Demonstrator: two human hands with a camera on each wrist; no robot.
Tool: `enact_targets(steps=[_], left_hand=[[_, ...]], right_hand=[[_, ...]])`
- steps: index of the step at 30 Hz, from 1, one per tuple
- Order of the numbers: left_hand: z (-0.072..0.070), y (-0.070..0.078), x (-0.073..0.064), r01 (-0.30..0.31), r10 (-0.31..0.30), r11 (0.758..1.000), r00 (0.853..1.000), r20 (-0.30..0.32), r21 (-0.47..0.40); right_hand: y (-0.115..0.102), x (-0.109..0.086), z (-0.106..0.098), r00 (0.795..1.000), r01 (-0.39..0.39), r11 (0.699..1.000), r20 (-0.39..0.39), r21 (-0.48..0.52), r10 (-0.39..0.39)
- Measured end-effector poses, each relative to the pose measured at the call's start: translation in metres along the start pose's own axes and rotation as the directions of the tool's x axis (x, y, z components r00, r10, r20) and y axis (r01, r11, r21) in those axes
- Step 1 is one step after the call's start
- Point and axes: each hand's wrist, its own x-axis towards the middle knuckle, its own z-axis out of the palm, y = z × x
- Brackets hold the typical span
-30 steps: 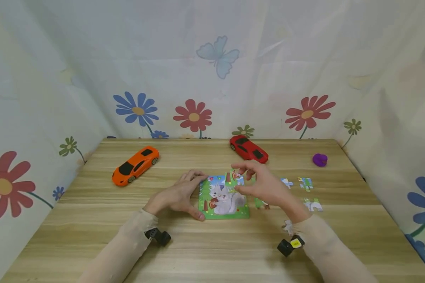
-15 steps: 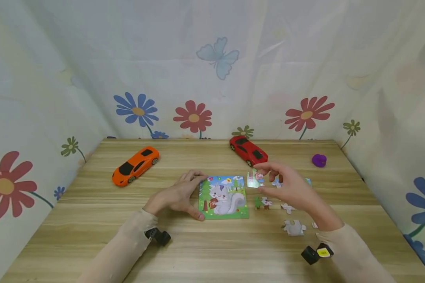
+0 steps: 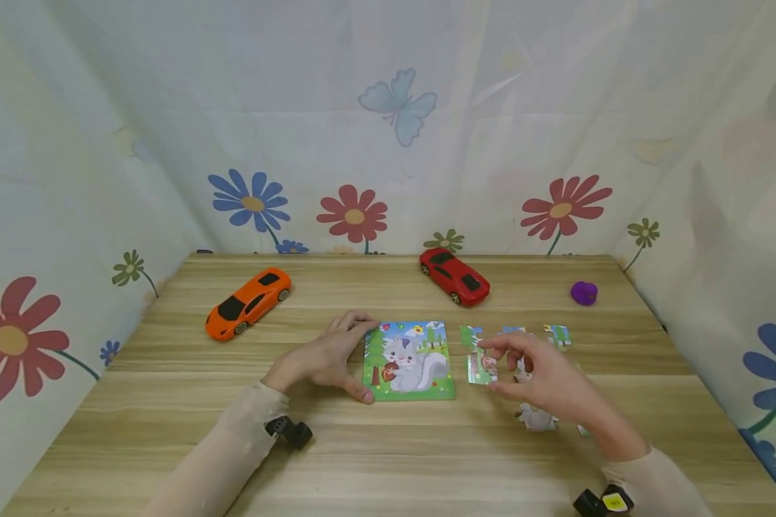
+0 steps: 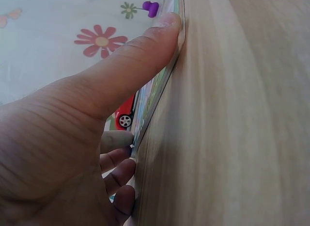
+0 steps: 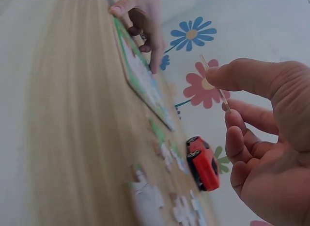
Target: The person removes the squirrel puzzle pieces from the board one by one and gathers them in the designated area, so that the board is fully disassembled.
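Note:
A square picture board [image 3: 420, 362] with a grey squirrel lies flat on the wooden table. My left hand [image 3: 326, 355] holds its left side, thumb at the near corner and fingers at the far corner. In the left wrist view the thumb [image 4: 140, 51] lies against the board's edge. To the right of the board, my right hand [image 3: 546, 373] pinches a jigsaw piece [image 3: 477, 368] between thumb and fingers. The right wrist view shows that piece thin and edge-on, raised off the table. Loose pieces [image 3: 472, 334] lie around and beneath this hand, some partly hidden.
Several more jigsaw pieces, such as a blue-green one [image 3: 560, 335] and a grey one [image 3: 538, 419], lie on the right. A red toy car [image 3: 455, 276] stands behind the board, an orange toy car [image 3: 248, 303] at the left, and a small purple toy [image 3: 584, 292] far right.
My right hand has carried the piece from over the board's upper right corner rightward and nearer to me, beside the board. The left hand and the board have stayed in place.

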Motion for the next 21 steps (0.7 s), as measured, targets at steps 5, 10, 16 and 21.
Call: enact_targets(steps=[5,10,16,21], left_hand=[[-0.001,-0.001,0.0,0.0,0.0,1.0,1.0,0.002,-0.003],[-0.001,0.0,0.0,-0.003,0.003,1.0,1.0,0.0,-0.005],[-0.002,0.003,-0.001,0.0,0.0,1.0,1.0,-0.006,-0.007],[-0.001,0.003,-0.001,0.002,-0.002,1.0,1.0,0.001,-0.009]], right_hand=[[0.013,-0.011,0.007,0.999,0.035,0.999,0.028,0.015,-0.036],[0.018,-0.019,0.013,0.996,0.008,1.0,0.09,0.012,-0.009],[0.019,-0.022,0.017,0.989,-0.005,1.0,0.149,0.022,0.001],[0.02,-0.024,0.021,0.987,0.038,0.999,0.154,-0.029,-0.033]])
